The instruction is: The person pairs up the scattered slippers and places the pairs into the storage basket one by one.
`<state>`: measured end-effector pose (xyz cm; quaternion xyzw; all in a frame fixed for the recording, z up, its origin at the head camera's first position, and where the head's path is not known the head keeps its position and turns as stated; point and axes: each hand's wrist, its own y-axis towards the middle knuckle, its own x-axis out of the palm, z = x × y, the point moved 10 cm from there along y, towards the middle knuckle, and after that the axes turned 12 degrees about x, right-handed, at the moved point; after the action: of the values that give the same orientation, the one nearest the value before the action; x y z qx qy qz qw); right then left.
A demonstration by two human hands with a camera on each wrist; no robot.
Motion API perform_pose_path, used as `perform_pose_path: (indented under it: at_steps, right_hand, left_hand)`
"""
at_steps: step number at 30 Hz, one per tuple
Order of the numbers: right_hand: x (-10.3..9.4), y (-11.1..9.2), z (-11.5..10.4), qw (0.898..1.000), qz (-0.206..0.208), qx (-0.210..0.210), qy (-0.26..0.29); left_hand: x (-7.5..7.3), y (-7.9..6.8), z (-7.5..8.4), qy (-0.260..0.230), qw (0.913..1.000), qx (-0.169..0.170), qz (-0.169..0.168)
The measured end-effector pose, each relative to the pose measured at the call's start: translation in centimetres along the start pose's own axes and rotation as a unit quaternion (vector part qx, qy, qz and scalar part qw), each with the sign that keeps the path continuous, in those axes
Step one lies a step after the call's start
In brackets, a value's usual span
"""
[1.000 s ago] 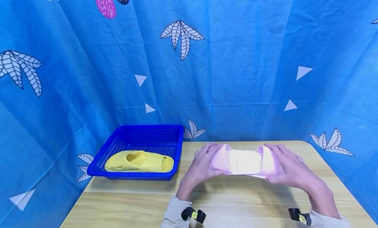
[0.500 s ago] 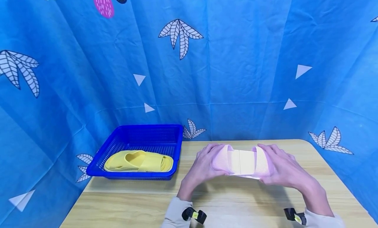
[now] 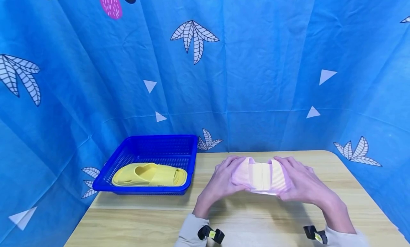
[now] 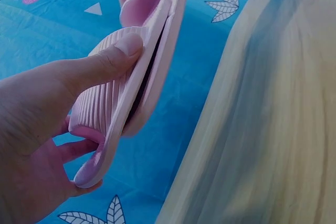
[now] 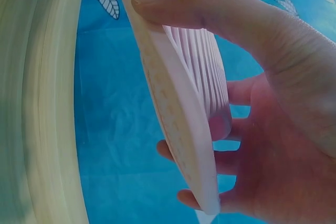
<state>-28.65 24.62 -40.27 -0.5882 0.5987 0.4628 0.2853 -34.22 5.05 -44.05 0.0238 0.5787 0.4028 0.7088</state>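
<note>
Two pink slippers with ribbed straps are held above the table, their bodies overlapping between the hands. My left hand (image 3: 219,184) grips the left pink slipper (image 3: 241,174), its thumb pressing along the strap's edge in the left wrist view. The right pink slipper (image 3: 279,177) is in my right hand (image 3: 304,184), whose thumb lies on the near sole edge while fingertips show past the sole in the right wrist view. A dark narrow gap separates the two soles in the left wrist view. The fingers behind the slippers are partly hidden in the head view.
A blue perforated basket (image 3: 193,161) stands at the left of the wooden table (image 3: 144,222), with yellow slippers (image 3: 148,174) lying in it, one inside the other as far as visible. A blue patterned curtain (image 3: 256,79) rises behind and on both sides.
My right hand has moved left with its slipper, so the two straps are closer and the slippers overlap more. My left hand has shifted only slightly. The basket has stayed put.
</note>
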Motion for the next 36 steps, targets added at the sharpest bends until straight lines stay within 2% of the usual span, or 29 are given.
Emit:
perform_pose_path:
  at_steps: [7, 13, 28, 36]
  right_hand:
    - [0.5, -0.1, -0.7, 1.0, 0.003, -0.012, -0.006]
    - [0.6, -0.2, -0.9, 1.0, 0.008, -0.014, -0.002]
    - [0.7, 0.1, -2.2, 0.999, 0.026, -0.033, -0.022]
    - [0.8, 0.2, -2.4, 0.999, 0.027, -0.038, -0.027]
  left_hand:
    - [0.6, 0.2, 0.8, -0.003, 0.9999, 0.014, 0.006]
    - [0.9, 0.2, 0.9, -0.007, 0.9999, 0.011, 0.009]
    - [0.4, 0.3, 1.2, -0.032, 0.9989, 0.0, 0.033]
    - [0.3, 0.5, 1.5, -0.033, 0.9982, 0.01, 0.049]
